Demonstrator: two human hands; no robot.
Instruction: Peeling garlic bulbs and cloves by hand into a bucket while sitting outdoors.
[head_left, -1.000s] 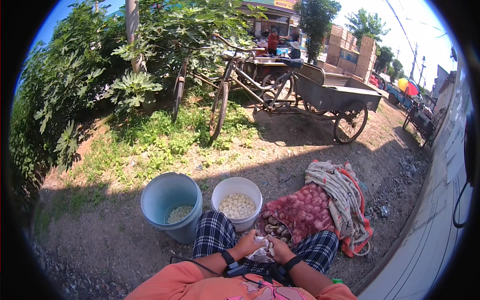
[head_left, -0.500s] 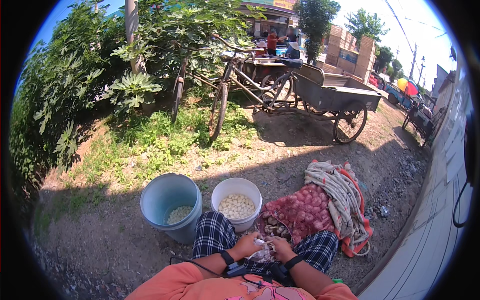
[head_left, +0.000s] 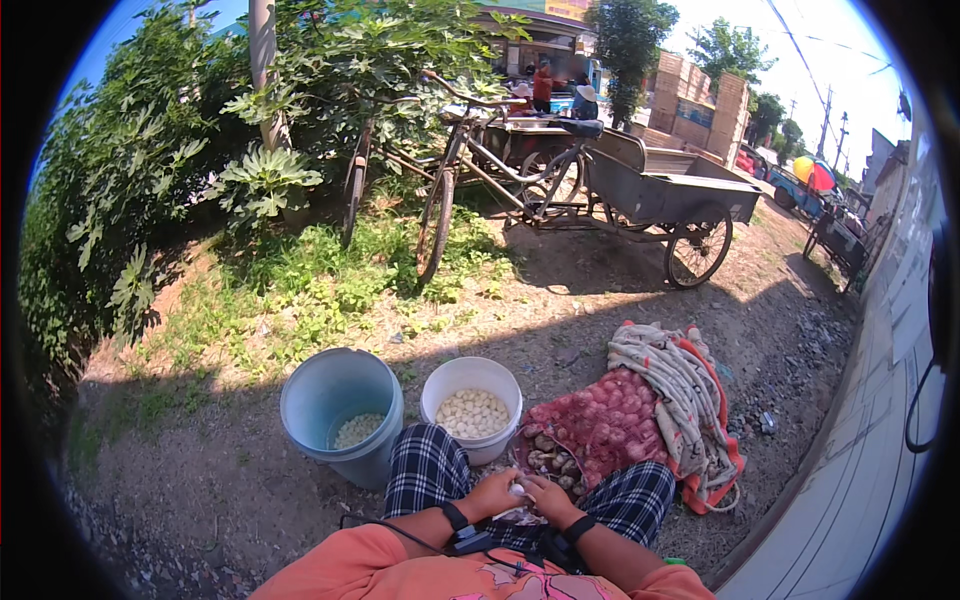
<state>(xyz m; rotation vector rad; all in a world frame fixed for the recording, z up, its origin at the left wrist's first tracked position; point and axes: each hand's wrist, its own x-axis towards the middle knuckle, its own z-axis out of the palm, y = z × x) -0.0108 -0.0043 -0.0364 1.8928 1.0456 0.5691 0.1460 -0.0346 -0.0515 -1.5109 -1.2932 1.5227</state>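
Head view: left hand (head_left: 492,494) & right hand (head_left: 545,497) fingers pinch one garlic clove (head_left: 517,489) over lap. Peel w/ small strokes, keeping near white bucket (head_left: 471,412).

Hard sunlight overexposes the sky; I sit in sharp-edged shade. Focus is crisp; fisheye bends edges into a black rim.

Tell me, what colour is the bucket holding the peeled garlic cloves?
White. The white bucket sits beside a pale blue bucket, clearest in the head view.
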